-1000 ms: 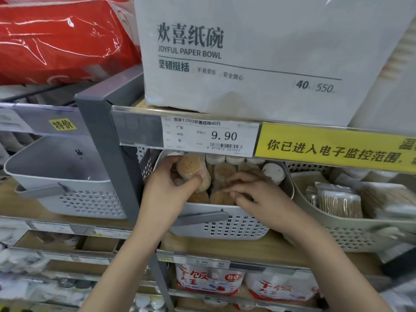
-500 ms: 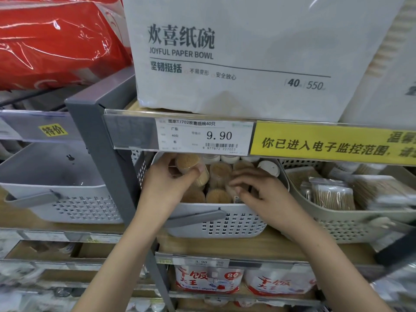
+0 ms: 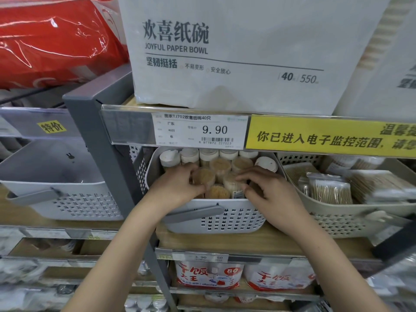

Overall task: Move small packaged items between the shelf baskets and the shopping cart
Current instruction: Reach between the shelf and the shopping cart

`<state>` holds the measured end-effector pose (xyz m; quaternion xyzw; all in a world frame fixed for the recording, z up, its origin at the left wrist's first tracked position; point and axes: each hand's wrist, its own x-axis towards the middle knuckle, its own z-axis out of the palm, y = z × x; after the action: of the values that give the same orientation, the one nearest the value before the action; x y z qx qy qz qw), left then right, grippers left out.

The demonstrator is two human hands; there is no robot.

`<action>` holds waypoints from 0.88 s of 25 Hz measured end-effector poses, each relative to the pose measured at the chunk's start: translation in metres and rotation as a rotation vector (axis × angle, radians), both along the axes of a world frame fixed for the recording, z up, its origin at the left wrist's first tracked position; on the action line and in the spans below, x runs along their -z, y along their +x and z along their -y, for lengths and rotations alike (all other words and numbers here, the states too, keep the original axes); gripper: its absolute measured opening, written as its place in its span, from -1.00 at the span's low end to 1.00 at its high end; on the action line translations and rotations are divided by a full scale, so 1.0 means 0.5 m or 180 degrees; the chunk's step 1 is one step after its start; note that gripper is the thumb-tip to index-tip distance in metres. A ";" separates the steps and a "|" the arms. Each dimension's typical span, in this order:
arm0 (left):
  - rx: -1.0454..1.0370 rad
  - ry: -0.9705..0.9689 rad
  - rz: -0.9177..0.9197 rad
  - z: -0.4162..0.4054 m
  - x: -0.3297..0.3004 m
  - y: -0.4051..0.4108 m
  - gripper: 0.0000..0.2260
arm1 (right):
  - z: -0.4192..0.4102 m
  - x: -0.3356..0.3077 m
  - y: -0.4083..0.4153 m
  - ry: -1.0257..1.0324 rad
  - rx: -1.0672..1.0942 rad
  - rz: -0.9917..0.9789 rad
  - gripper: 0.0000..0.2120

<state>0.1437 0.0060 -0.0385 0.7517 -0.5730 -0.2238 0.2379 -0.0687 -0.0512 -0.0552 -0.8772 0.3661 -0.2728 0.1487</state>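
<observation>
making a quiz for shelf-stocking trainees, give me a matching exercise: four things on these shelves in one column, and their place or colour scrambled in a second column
Things
1. toothpick jars
2. paper bowl pack
3. grey basket
4. yellow notice strip

Places or colours
A. left of the grey upright post, nothing visible inside
B. on the shelf edge, right of the 9.90 price tag
C. inside the white middle basket, where both hands reach
D. white, on the shelf above the baskets

Pairs: 1-C, 2-D, 3-A, 4-B
</observation>
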 end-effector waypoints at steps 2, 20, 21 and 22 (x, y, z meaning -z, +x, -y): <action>0.0055 0.0034 0.0063 0.001 0.003 0.005 -0.60 | -0.002 0.003 0.000 -0.0091 0.0005 -0.0011 -0.82; -0.0049 -0.0065 0.0382 -0.002 0.011 0.012 -0.71 | -0.013 0.027 -0.024 -0.0108 -0.0146 0.0246 -0.60; -0.0060 -0.0096 0.0343 -0.004 0.010 0.012 -0.70 | -0.015 0.026 -0.025 -0.0093 -0.0133 0.0282 -0.60; -0.0066 -0.0147 0.0290 -0.006 0.007 0.010 -0.70 | -0.018 0.025 -0.027 -0.0095 -0.0121 0.0333 -0.61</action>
<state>0.1488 0.0092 -0.0419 0.7613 -0.5804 -0.1736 0.2311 -0.0819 -0.0424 -0.0678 -0.8706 0.3370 -0.3208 0.1597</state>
